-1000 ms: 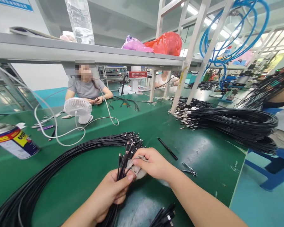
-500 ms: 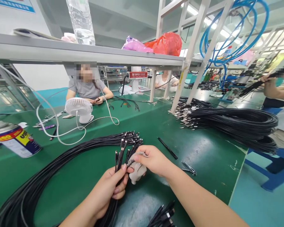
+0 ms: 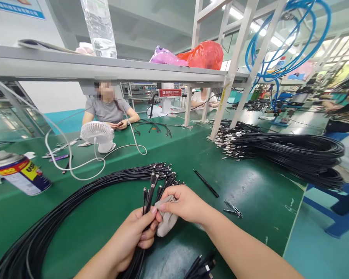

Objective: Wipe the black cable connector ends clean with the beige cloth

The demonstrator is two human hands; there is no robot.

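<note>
My left hand (image 3: 141,226) is closed round a bunch of black USB cables (image 3: 150,193), whose metal-tipped connectors stick up above the thumb. Pinched in my right hand (image 3: 182,203) is a pale grey cloth (image 3: 167,221), pressed against the cables at my left fingertips. Which cable end lies under the cloth is hidden. Just beyond my hands lies a large curved bundle of black cables (image 3: 84,190), its connectors fanned out on the green table (image 3: 209,240). More cable ends (image 3: 202,267) show at the bottom edge, below my right forearm.
A spray can (image 3: 21,172) and a white fan (image 3: 98,135) stand on the left. Right of my hands lie a black pen-like stick (image 3: 206,183) and tweezers (image 3: 233,209). A thick coil of black cables (image 3: 291,151) sits farther right. A person (image 3: 109,106) sits opposite, under the shelf (image 3: 128,68).
My right hand and the cloth have shifted slightly down and turned against the cables. The cable tips in my left hand lean a bit more to the right. At far right, a person's raised arm has lowered.
</note>
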